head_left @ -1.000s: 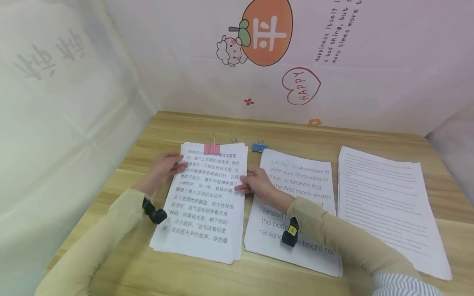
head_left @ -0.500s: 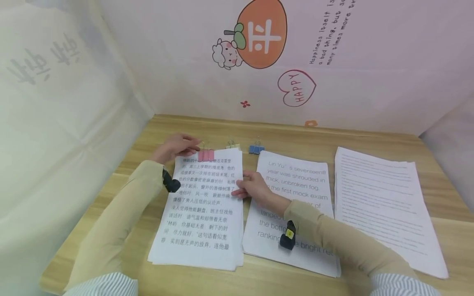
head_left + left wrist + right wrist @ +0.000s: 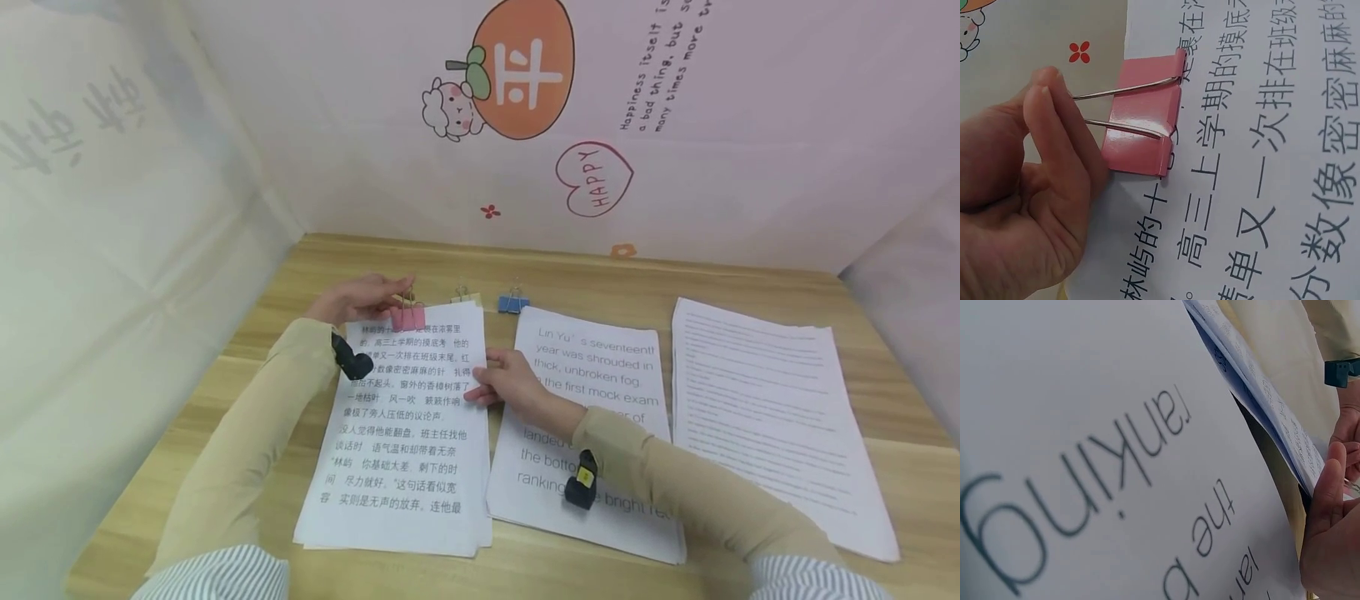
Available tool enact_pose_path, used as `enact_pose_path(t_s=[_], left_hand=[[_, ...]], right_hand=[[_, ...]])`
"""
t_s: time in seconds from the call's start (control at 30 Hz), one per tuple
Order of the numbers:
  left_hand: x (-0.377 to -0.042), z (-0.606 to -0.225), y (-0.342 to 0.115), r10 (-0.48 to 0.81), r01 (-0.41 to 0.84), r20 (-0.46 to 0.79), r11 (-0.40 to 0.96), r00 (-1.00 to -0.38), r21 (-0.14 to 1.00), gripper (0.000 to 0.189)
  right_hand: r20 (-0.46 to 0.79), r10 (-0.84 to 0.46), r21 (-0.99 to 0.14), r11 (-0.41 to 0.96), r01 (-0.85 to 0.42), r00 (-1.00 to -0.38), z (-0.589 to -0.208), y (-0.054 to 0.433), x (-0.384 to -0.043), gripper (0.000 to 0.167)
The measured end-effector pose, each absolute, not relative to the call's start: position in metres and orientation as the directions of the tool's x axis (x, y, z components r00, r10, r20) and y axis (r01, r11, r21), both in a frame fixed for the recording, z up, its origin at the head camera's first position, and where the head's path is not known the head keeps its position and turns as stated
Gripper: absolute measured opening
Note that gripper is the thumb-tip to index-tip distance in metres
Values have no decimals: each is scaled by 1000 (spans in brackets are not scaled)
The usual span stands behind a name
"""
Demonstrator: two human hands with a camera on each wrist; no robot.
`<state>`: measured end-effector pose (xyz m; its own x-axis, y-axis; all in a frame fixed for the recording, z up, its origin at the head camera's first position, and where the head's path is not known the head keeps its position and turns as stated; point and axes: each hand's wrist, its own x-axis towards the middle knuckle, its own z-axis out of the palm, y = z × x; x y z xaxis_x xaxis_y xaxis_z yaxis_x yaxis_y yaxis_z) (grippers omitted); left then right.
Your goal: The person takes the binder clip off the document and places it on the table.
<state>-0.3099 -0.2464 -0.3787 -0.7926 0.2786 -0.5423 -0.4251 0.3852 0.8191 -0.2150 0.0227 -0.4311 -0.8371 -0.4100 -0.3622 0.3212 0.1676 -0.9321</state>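
Note:
A pink binder clip [image 3: 408, 319] sits on the top edge of the left stack of paper [image 3: 397, 529], which is printed with large Chinese characters. My left hand [image 3: 366, 297] is at that top edge. In the left wrist view, its thumb and fingers pinch the ends of the wire handles of the clip [image 3: 1138, 119]. My right hand [image 3: 516, 385] grips the stack's right edge, thumb on top and the other fingers partly hidden. The right wrist view shows this hand [image 3: 1335, 534] against the slightly raised paper edge.
A yellow binder clip [image 3: 468, 298] and a blue binder clip [image 3: 513, 303] lie behind the papers. The middle stack [image 3: 600, 525] of English pages lies beneath my right forearm; another printed stack [image 3: 780, 417] lies farther right. A printed curtain [image 3: 420, 192] stands behind the table.
My left hand has moved from the stack's left edge up to the pink clip and now pinches its handles. The right hand stays at the right edge. The head view has shifted slightly.

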Motion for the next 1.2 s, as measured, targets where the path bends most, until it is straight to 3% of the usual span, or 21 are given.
enact_pose_path(t_s=[0.3,0.6,0.87,1.2], left_hand=[[-310,-378,-250,336,-584,-582,107,-740,804,28],[-309,-377,-248,370,-647,-605,16,-705,763,25],[-307,-377,-246,329,-572,-555,52,-764,819,25],[-313,-369,-249,255,-534,-517,3,-817,846,24]], right_hand=[[-377,-408,-926,192,326,-831,-430,22,-215,38],[-393,-385,-918,214,333,-835,-434,21,-216,35],[-427,-359,-903,219,370,-830,-435,20,-217,36],[-453,-345,-889,239,390,-822,-433,17,-216,36]])
